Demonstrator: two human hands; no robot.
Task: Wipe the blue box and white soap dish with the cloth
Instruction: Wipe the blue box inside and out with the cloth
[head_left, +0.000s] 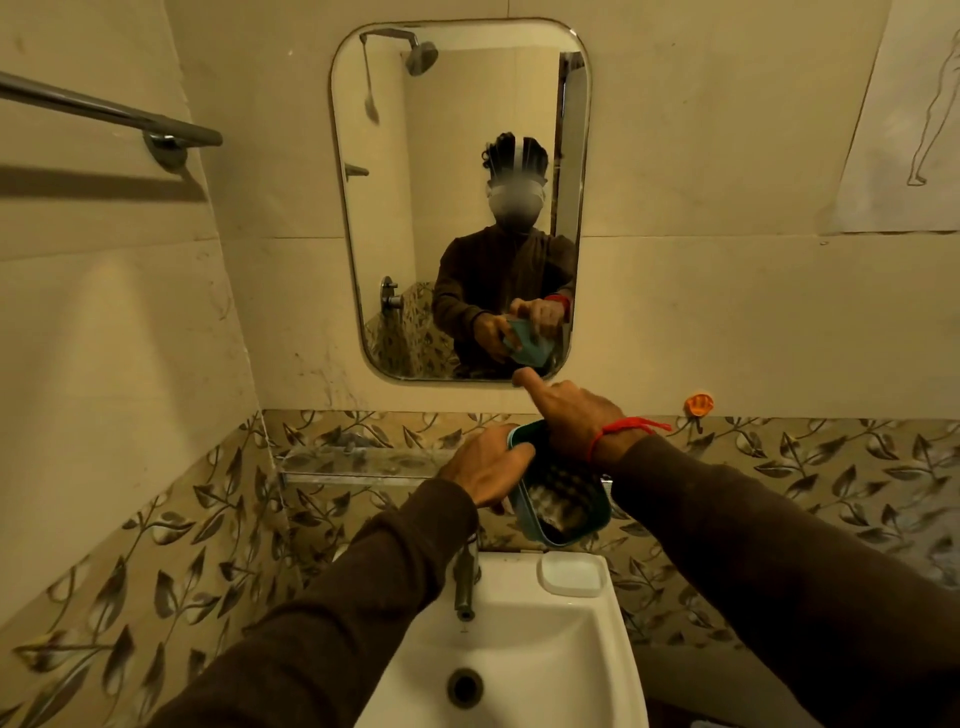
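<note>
White soap dish (572, 573) sits on the washbasin (519, 649) rim below and nearer than both hands, closer to the right arm, untouched, beside the tap (466, 577). Above it the blue box (558, 501) is held in the air between the hands, tilted, long axis running away from the person: left hand (485, 467) grips its left edge with curled fingers, right hand (569, 415) is curled over the far end, forefinger stretched out; no cloth can be made out, possibly hidden under that hand. Beyond the hands, the mirror (460, 156) reflects them holding the box.
</note>
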